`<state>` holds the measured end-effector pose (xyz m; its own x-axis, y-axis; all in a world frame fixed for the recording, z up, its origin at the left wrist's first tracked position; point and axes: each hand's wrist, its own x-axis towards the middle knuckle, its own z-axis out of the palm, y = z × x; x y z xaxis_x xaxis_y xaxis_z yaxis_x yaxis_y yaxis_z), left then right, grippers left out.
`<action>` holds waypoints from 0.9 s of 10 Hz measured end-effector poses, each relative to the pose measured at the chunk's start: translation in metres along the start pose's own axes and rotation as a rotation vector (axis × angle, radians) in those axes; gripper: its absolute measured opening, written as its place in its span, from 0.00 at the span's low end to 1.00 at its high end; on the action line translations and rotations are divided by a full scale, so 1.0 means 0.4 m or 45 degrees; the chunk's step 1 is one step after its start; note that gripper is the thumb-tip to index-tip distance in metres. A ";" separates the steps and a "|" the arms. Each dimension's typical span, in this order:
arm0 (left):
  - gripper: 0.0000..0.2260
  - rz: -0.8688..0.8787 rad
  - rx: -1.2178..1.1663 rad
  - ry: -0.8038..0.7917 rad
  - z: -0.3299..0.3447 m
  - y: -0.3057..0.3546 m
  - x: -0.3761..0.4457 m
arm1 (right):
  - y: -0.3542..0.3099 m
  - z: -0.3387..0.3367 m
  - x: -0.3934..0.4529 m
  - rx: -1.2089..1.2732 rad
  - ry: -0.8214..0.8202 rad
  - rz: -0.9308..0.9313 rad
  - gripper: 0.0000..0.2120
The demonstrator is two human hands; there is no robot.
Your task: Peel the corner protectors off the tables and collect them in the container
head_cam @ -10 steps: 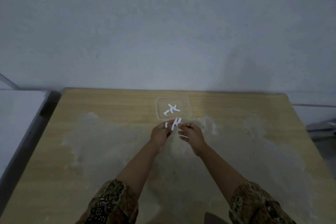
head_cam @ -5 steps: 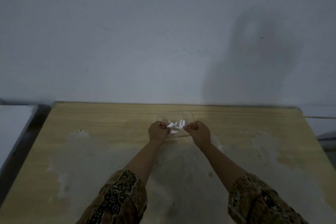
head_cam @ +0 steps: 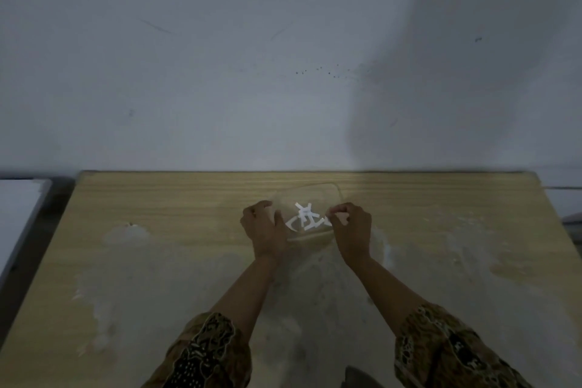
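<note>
At the bottom of the frame your two forearms rise from dark patterned sleeves [head_cam: 208, 353] and converge toward the centre; a dark rounded shape [head_cam: 359, 376] cuts in at the bottom edge between them, too dim to identify. They cross the light wood-grain table [head_cam: 157, 261], whose surface carries broad pale, chalky smears across the lower and right parts.

Just above centre, your left hand [head_cam: 263, 227] rests against the left side of the clear, rounded-square plastic container [head_cam: 333, 189]; its fingers curl loosely and the thumb lies along the container's left wall, though whether it truly grips that wall cannot be told; your right hand [head_cam: 349, 227] sits at the container's right edge, fingers bent inward, the fingertips [head_cam: 333, 214] pinching a small white strip [head_cam: 327, 221] at the rim.

Between your hands, inside the container, lies the cluster of white strip-shaped corner protectors [head_cam: 304, 217], crossed over one another in a loose heap; the container sits on the table near its far edge, slightly right of centre.

At the left edge of the frame, a white flat surface [head_cam: 15, 224] stands apart from the table across a dark gap; behind everything, filling the upper frame, is a grey-white wall [head_cam: 220, 72] with a few dark specks and a soft shadow at upper right.
</note>
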<state>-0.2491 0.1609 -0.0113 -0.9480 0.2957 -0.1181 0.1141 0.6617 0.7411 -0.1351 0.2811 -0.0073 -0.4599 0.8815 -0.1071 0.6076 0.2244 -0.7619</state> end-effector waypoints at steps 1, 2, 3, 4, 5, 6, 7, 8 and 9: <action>0.15 -0.108 0.131 -0.027 -0.004 -0.017 -0.021 | 0.005 0.014 -0.027 -0.172 0.158 0.002 0.09; 0.14 -0.067 -0.034 -0.097 -0.004 -0.029 -0.043 | 0.020 0.017 -0.043 -0.195 0.128 0.067 0.13; 0.15 -0.148 -0.184 -0.150 -0.006 -0.024 -0.061 | 0.024 0.011 -0.051 -0.041 -0.010 0.150 0.14; 0.17 -0.151 -0.260 -0.190 -0.002 -0.014 -0.058 | 0.013 0.009 -0.067 0.074 -0.007 0.130 0.14; 0.15 -0.177 -0.308 -0.200 -0.005 -0.002 -0.036 | 0.011 0.006 -0.071 0.077 -0.035 0.116 0.15; 0.14 -0.197 -0.281 -0.208 -0.004 0.001 -0.020 | 0.017 0.003 -0.070 0.073 -0.047 0.102 0.14; 0.14 -0.192 -0.253 -0.244 -0.008 0.005 -0.023 | 0.014 -0.003 -0.070 0.134 -0.067 0.143 0.14; 0.18 -0.209 -0.246 -0.271 -0.006 -0.004 -0.028 | 0.019 -0.005 -0.063 0.056 -0.089 0.085 0.13; 0.21 -0.259 -0.205 -0.288 -0.017 -0.011 -0.032 | 0.014 -0.021 -0.065 0.045 0.002 0.079 0.12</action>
